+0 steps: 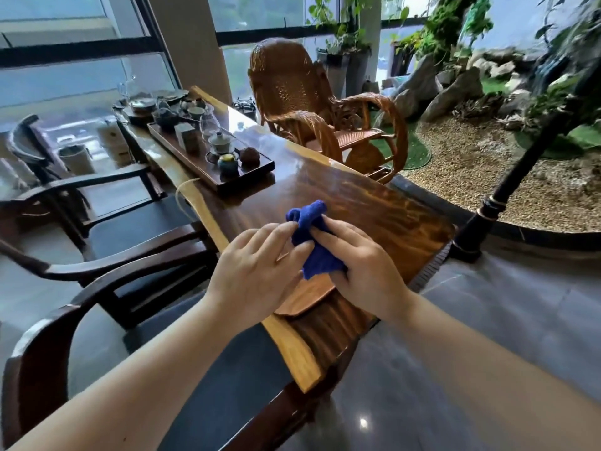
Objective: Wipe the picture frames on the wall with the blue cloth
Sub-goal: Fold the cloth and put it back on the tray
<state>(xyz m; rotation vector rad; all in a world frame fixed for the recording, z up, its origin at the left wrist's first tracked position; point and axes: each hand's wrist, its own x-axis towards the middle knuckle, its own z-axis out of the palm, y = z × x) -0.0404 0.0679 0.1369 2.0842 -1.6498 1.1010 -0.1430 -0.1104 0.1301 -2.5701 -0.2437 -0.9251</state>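
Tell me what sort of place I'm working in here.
Probably a tea room or lounge beside an indoor garden. A long polished wooden table carries a tray of tea ware, a rattan rocking chair stands behind it, and a rock-and-gravel bed with plants lies right.

Blue cloth [313, 242] partly hidden between fingers [338, 237].

Wooden table [374, 203]; tea tray [182, 151] on it.
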